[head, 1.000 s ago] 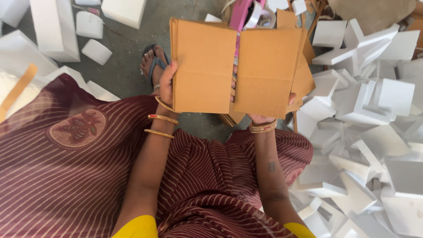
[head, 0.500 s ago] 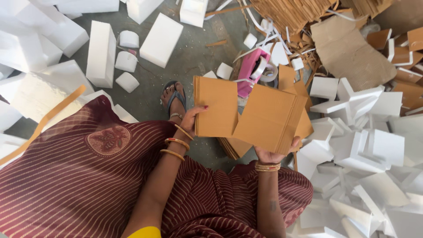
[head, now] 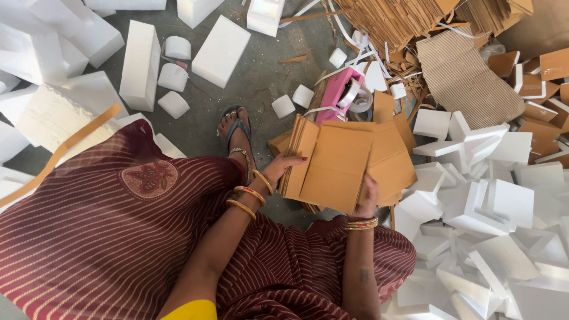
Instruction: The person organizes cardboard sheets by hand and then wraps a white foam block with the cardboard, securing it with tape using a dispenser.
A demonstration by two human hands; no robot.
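Observation:
I hold a flat brown cardboard box blank (head: 335,166) in front of my lap, folded over on itself. My left hand (head: 280,170) grips its left edge, thumb on top. My right hand (head: 365,201) holds its lower right corner from beneath. More flat brown cardboard pieces (head: 394,154) lie stacked on the floor right under it. My foot in a sandal (head: 237,133) rests on the grey floor just to the left.
A pink tape dispenser (head: 341,92) lies just beyond the cardboard. White foam corner pieces (head: 498,201) are heaped at the right. Large white foam blocks (head: 142,62) lie at the left and top. Corrugated cardboard sheets and strips (head: 462,77) are piled at the top right.
The cardboard was held open and raised; it has since been lowered toward the floor stack and folded nearly shut. The view has tilted, showing more floor.

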